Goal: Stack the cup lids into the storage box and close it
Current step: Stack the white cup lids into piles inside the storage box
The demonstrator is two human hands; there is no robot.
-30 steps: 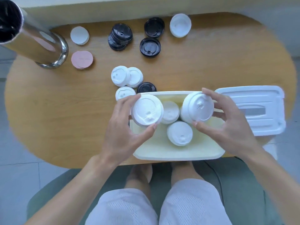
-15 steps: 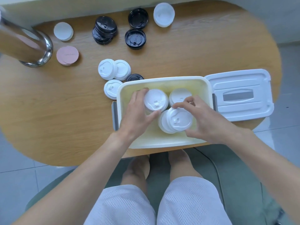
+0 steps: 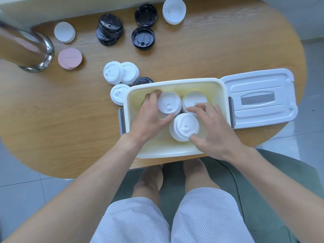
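The cream storage box (image 3: 175, 151) sits open at the near table edge. Inside it, my left hand (image 3: 150, 116) grips a white lid stack (image 3: 169, 103) at the back left. My right hand (image 3: 212, 127) holds another white lid stack (image 3: 184, 127) at the front middle, fingers around its right side. A third white lid stack (image 3: 192, 99) stands at the back right of the box, partly under my right fingers. The box's white cover (image 3: 259, 99) lies flat to the right. Loose white lids (image 3: 114, 72) (image 3: 129, 72) (image 3: 118, 93) lie just left of the box.
A black lid (image 3: 142, 81) peeks out behind the box rim. Farther back are a black lid stack (image 3: 109, 29), two single black lids (image 3: 145, 14) (image 3: 143, 38) and a white lid (image 3: 174, 10). White discs (image 3: 64, 32), pink discs (image 3: 70, 58) and a steel tumbler (image 3: 26, 50) stand at the left.
Both hands came down from above the box and set their white lid stacks inside it, the left at the back left, the right at the front middle.
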